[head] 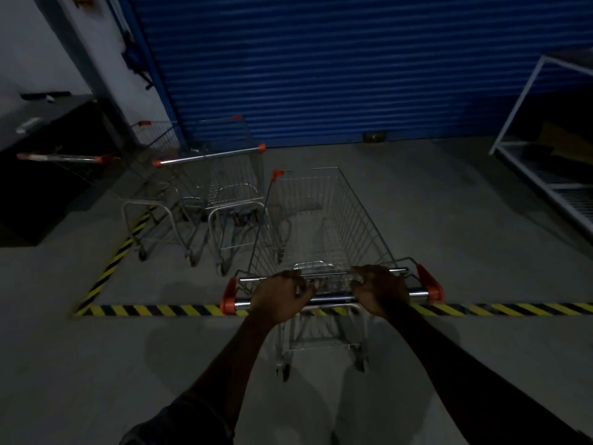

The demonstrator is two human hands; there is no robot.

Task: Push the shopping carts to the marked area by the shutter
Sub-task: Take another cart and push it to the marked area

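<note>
Before the blue shutter (353, 59), the left hand (282, 297) and right hand (380, 292) grip the cart handle (332, 298), fingers (306, 289) curled round it.

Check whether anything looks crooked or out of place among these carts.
Nothing looks damaged or spilled. The parked carts stand side by side at differing angles, and the leftmost cart crowds the side tape. The pushed cart, gripped by the left hand and right hand, straddles the front tape.
</note>
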